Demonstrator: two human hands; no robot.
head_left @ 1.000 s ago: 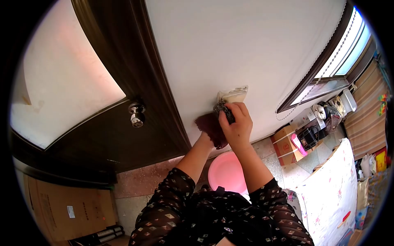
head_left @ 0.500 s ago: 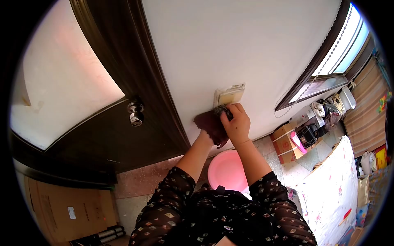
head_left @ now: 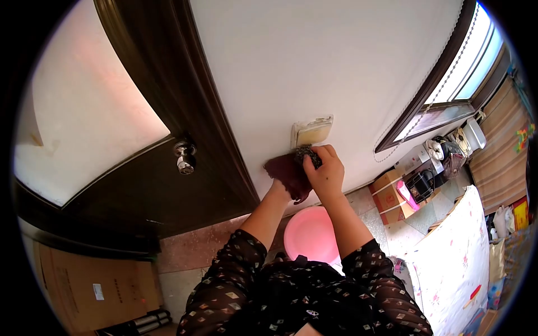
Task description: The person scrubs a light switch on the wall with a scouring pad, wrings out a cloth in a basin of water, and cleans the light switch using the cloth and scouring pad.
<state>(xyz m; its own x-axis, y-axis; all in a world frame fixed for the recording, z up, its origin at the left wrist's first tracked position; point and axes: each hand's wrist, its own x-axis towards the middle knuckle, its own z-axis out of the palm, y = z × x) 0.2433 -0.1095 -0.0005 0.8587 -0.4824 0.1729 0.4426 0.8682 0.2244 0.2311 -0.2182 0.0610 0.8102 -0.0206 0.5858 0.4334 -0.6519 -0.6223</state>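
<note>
The right hand (head_left: 327, 172) curls its fingers round a dark mesh scrubber (head_left: 307, 156), now just below the pale wall plate (head_left: 314, 133) it partly covered earlier. Dark red cloth (head_left: 287, 172) hides most of the left hand (head_left: 280, 189); its grip cannot be told.

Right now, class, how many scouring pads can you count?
1: the pad, in the right hand, below the wall plate and next to the cloth. Any others may be hidden, perhaps under the cloth.
</note>
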